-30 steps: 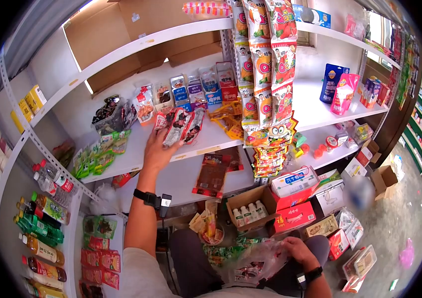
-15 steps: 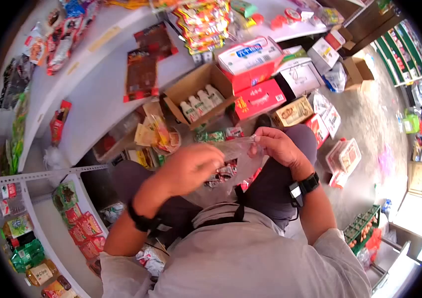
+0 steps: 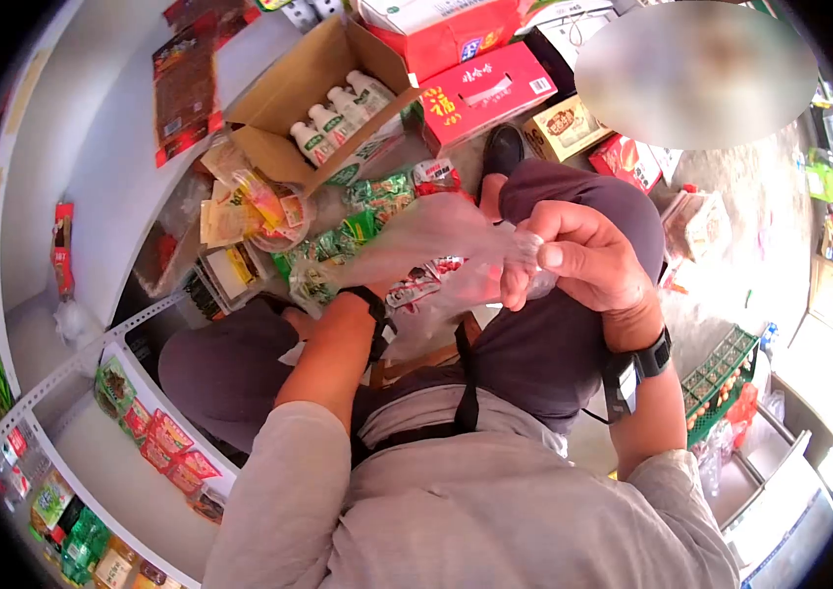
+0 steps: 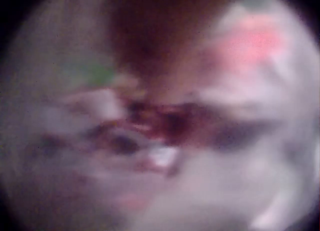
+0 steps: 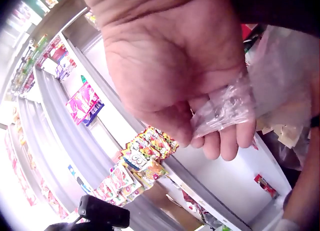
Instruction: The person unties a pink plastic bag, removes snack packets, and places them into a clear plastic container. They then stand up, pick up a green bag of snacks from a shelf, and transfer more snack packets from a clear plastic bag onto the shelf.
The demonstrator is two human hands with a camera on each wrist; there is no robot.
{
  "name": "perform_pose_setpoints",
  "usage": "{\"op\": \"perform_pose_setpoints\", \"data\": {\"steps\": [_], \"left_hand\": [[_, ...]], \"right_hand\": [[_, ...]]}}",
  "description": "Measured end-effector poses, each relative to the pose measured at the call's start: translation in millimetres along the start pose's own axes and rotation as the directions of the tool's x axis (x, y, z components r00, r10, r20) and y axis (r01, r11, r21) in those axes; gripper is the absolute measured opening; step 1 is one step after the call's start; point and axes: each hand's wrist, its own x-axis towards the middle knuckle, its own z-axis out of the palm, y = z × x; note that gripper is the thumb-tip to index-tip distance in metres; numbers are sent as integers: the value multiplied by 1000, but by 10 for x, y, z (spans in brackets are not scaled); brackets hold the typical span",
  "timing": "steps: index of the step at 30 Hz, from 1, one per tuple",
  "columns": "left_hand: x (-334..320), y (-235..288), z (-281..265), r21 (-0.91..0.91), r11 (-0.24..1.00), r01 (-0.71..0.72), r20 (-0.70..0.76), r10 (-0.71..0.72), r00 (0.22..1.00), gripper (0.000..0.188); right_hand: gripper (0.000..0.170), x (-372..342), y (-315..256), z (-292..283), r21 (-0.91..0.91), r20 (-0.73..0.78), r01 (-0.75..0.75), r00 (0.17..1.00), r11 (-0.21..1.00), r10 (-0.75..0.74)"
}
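A clear plastic bag (image 3: 461,221) is held at its gathered rim by my right hand (image 3: 588,260), thumb against fingers. The right wrist view shows the film (image 5: 225,108) crossing the curled fingers of that hand (image 5: 175,61). My left hand (image 3: 399,257) is inside the bag, blurred behind the film, so its fingers cannot be made out. Red and white packets (image 3: 424,285) lie in the bag beside it. In the left wrist view the hand (image 4: 160,46) is a dark blur above the packets (image 4: 165,126).
Beyond the bag lie green packets (image 3: 377,194) and an open carton (image 3: 274,147) of white bottles. A red box (image 3: 485,93) stands at its right, a tan box (image 3: 566,126) farther right. White shelves (image 3: 73,245) run along the left; a green crate (image 3: 721,383) is at lower right.
My left hand has come down from the packets on the shelf and gone into the bag. The right hand has raised the bag's rim. The head view has turned down towards the lap.
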Motion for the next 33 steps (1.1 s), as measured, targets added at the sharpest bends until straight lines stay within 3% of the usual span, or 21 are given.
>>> {"op": "perform_pose_setpoints", "data": {"steps": [3,6,7,12,17,19,20,21,22,23,24,26,28,29,30,32,33], "left_hand": [[171,-600,31,242,966,95,-66,-81,995,25],[263,-1123,95,527,828,189,-143,-133,981,25],[250,-1223,132,603,767,219,-164,-149,975,25],[93,-1346,250,806,539,243,-232,-89,969,24],[-408,-823,164,853,474,218,-275,54,960,24],[-781,-201,131,816,483,318,-305,-107,946,39],[-1047,-121,105,774,590,230,-339,80,937,42],[-1275,349,33,727,653,213,-353,90,931,42],[-1499,502,-39,662,741,112,-399,221,890,40],[-1760,981,-114,588,784,201,-471,129,873,35],[-2006,1186,-133,103,995,-2,-604,65,794,30],[-2373,1638,-302,138,984,-113,-650,176,739,25],[-3093,2310,-698,188,974,-129,-889,224,400,18],[-3351,2535,-856,254,963,-93,-936,269,227,16],[-3572,2845,-976,506,860,-69,-842,510,176,20],[-3953,3148,-1267,667,739,-95,-745,660,-91,21],[-3963,3319,-1345,748,663,-7,-650,731,-205,21]], "right_hand": [[11,-27,10,-74,42,-42,1,999,999,1],[7,-62,-26,-104,59,-96,-80,992,995,85],[6,-67,-61,-101,89,-127,-134,981,987,145],[9,61,-120,-120,26,-120,-133,984,991,135],[19,183,-88,-59,-32,-160,-59,986,998,53],[19,171,-31,-68,-186,-208,-59,978,981,19],[18,193,-15,-80,-262,-219,-44,976,964,-15],[18,205,-3,-66,-269,-225,-46,974,962,-17],[18,198,17,-42,-278,-233,-47,972,960,-19],[18,201,40,6,-235,-250,-36,968,971,-25],[18,207,67,62,-191,-271,-35,962,981,-19],[17,206,85,135,-204,-262,-36,965,978,-19],[17,236,142,201,-178,-273,-17,961,984,-33],[17,237,142,258,-170,-281,-25,960,985,-24],[17,244,128,300,-162,-291,-33,957,986,-16],[17,271,150,275,-197,-290,-41,957,979,-19],[16,284,166,258,-213,-292,-48,956,976,-17]]}}
